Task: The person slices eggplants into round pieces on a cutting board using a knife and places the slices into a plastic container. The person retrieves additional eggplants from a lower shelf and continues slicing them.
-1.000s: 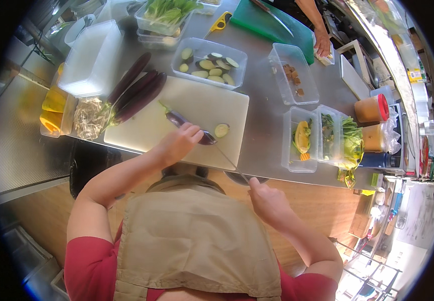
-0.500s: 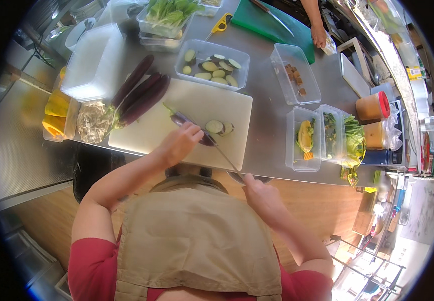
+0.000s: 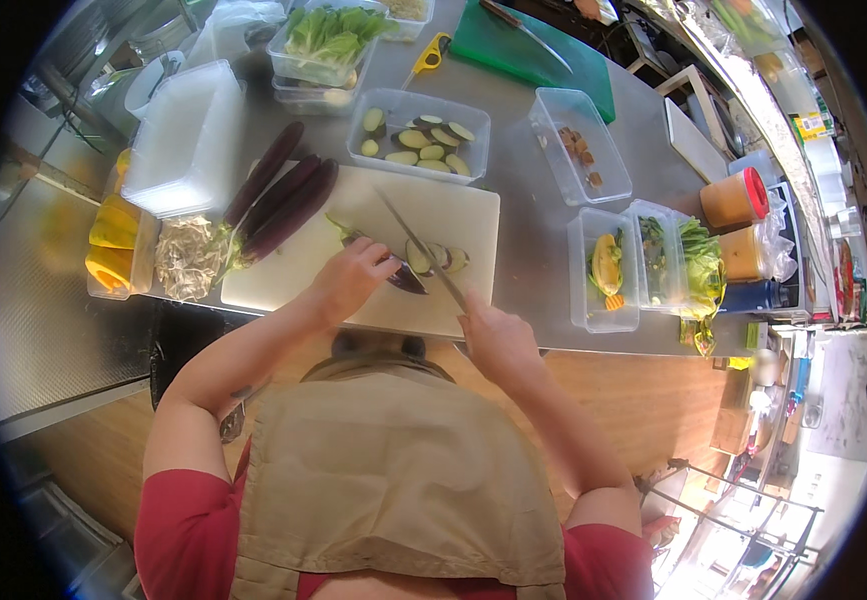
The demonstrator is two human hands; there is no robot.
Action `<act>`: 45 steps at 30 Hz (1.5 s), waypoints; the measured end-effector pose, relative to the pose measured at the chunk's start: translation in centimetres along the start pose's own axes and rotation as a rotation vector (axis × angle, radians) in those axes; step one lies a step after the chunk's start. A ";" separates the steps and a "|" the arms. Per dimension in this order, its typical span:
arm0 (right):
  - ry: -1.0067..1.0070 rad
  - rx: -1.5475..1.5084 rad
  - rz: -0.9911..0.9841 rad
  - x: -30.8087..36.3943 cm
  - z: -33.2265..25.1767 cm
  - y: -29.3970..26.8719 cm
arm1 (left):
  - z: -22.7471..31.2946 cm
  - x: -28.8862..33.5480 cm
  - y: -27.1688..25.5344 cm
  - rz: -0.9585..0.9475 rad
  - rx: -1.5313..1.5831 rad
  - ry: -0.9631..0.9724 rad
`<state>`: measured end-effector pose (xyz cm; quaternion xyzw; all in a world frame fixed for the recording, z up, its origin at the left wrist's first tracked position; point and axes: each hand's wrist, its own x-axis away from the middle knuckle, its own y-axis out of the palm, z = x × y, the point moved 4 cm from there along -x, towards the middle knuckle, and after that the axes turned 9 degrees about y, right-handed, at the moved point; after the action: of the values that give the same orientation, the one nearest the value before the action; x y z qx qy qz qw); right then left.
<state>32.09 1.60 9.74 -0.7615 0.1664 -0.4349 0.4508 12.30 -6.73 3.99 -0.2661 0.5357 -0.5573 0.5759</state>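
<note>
My left hand [image 3: 351,276] is closed over a partly cut eggplant [image 3: 409,283], pressing it to the white cutting board [image 3: 473,225]. Its green stem points up and to the left. In my right hand [image 3: 498,338] is the handle of a kitchen knife [image 3: 409,232]. The blade slants up to the left, over several pale eggplant slices [image 3: 453,262] lying right of the uncut part. Whether the edge touches a slice I cannot tell. Whole purple eggplants [image 3: 293,205] lie across the board's left side.
Behind the board, a clear container [image 3: 478,150] holds cut eggplant. Stacked empty containers [image 3: 185,135] and yellow peppers [image 3: 116,235] are at left. On the right stand a container of brown cubes [image 3: 608,185], vegetable containers [image 3: 603,315] and a red-lidded tub [image 3: 738,200]. A green board [image 3: 513,50] bears another knife.
The blade has swung from beside my left fingers to over the slices, and my right hand has moved up slightly. Another slice lies there. The other person's hand has drawn back to the top edge.
</note>
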 end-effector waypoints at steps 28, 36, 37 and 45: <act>-0.073 -0.028 0.138 -5.0 -0.7 3.5 | -1.9 -0.2 0.0 0.018 -0.003 -0.029; -0.034 -0.014 0.014 3.1 1.0 3.3 | -1.2 -0.1 0.7 -0.060 -0.016 -0.077; -0.019 -0.010 0.006 3.7 1.6 3.6 | -1.2 -0.2 0.7 -0.061 -0.005 -0.075; -0.037 -0.057 0.048 -3.9 -1.1 7.3 | -0.8 -0.4 0.9 -0.016 -0.027 -0.017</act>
<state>30.03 -0.44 1.88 -0.7777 0.1886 -0.4048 0.4425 11.94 -5.87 3.04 -0.2829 0.5362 -0.5524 0.5721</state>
